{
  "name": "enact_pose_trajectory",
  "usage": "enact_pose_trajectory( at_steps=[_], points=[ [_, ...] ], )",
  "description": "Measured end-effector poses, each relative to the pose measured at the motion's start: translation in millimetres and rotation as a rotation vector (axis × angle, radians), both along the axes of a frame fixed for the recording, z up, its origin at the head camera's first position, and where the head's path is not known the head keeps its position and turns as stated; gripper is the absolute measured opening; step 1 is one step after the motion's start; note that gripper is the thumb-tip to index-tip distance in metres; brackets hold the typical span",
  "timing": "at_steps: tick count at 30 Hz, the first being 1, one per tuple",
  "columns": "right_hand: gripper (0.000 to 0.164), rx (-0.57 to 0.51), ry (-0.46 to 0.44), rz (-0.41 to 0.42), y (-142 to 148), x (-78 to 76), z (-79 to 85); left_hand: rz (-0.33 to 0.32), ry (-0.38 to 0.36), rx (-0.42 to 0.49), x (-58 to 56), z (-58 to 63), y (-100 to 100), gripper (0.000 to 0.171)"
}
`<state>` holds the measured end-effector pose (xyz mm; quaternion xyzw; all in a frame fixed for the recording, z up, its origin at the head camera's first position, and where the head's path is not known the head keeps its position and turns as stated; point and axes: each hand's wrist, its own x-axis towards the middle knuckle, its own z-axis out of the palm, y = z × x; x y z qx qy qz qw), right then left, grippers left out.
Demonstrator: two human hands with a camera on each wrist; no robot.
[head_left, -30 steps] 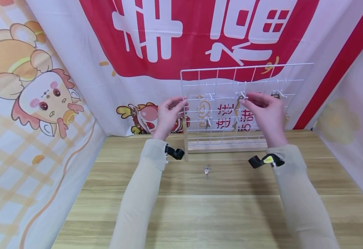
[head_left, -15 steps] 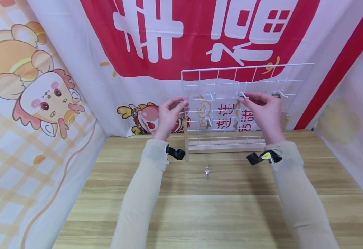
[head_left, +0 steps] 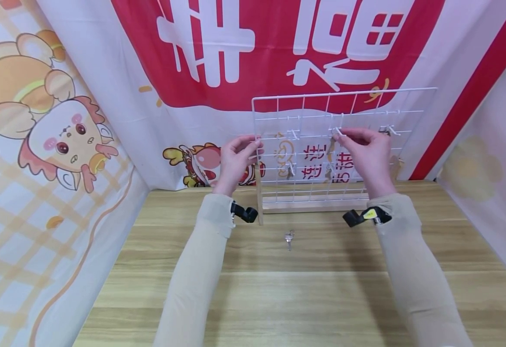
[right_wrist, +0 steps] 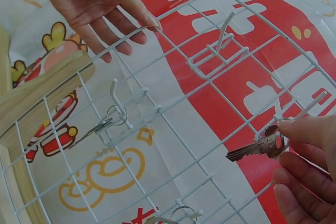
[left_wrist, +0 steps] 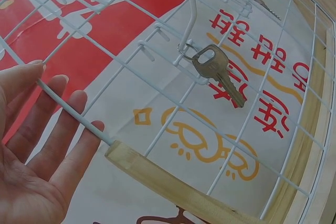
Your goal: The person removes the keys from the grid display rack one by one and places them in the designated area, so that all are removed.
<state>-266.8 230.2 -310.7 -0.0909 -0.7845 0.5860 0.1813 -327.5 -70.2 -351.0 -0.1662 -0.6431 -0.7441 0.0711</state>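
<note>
My left hand [head_left: 235, 161] grips the left edge of a white wire grid rack [left_wrist: 68, 106], thumb on one side and fingers on the other. With my right hand [head_left: 372, 154] I pinch a key [right_wrist: 262, 148] by its ring end, at the upper middle hook [right_wrist: 310, 106]. Whether the ring sits on that hook cannot be told, as the fingertips cover it. Another key [left_wrist: 218, 69] hangs by its ring on the lower left hook. The upper left hook [right_wrist: 224, 32] carries nothing visible.
A loose key [head_left: 289, 239] with a ring lies on the wooden table [head_left: 279, 299] before the rack. More keys hang at the lower middle hook [head_left: 328, 168] and upper right hook [head_left: 392, 130]. The rack stands in a wooden base [head_left: 313, 207], close to a printed cloth [head_left: 192, 125].
My right hand has shifted slightly left and in toward the upper middle hook, and its key is less visible in the head view. The left hand stays on the rack's edge.
</note>
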Motion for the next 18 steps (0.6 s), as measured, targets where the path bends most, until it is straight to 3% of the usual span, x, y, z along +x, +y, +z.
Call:
enact_pose_trajectory(
  at_steps=[18],
  points=[
    [0.048,0.003,0.008,0.003,-2.2,1.3,-1.1,-0.007,0.0,-0.021,0.6,-0.2,-1.1,0.028]
  ],
)
